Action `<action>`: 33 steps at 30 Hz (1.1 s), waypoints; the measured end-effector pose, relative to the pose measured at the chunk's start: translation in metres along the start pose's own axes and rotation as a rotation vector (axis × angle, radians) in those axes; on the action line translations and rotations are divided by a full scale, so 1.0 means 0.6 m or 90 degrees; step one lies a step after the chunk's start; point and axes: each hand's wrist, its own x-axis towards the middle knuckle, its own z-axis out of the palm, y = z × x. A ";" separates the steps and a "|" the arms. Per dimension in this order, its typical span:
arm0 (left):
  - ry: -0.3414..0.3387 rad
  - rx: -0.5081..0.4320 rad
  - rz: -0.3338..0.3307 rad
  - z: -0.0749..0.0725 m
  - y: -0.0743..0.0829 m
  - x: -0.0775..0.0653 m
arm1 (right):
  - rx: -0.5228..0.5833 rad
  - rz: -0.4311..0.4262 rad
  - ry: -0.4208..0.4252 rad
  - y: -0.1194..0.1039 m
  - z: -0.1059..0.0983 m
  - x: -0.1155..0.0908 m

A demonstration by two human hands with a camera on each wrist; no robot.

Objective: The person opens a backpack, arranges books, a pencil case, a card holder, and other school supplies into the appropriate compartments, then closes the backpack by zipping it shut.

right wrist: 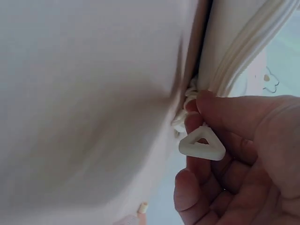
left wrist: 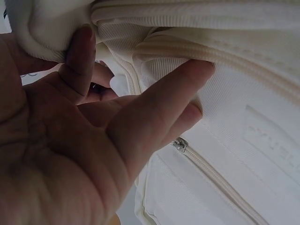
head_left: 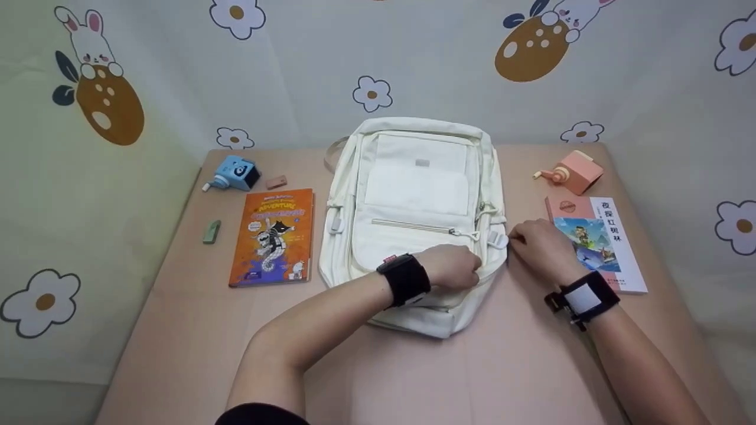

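Note:
A white backpack [head_left: 422,195] lies front up in the middle of the table. My left hand [head_left: 452,267] grips its fabric at the lower right of the front, where the left wrist view shows one long finger [left wrist: 164,103] along a zipper seam and another curled at a fold. At the bag's right side my right hand [head_left: 546,248] pinches a zipper pull [right wrist: 202,144], a cord with a white triangular end, between thumb and forefinger. A metal zipper slider [left wrist: 179,144] shows below the left fingers. The slider on the right hand's pull is hidden.
Left of the bag are an orange book [head_left: 273,236], a blue pencil sharpener [head_left: 236,173], a pink eraser [head_left: 276,182] and a green eraser [head_left: 211,232]. To the right are a pink sharpener [head_left: 576,172] and a pink-and-white book [head_left: 626,254]. A patterned curtain [head_left: 307,77] hangs behind.

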 end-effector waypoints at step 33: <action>-0.010 0.061 -0.021 0.000 0.014 -0.008 | 0.000 -0.014 -0.009 -0.041 -0.018 -0.061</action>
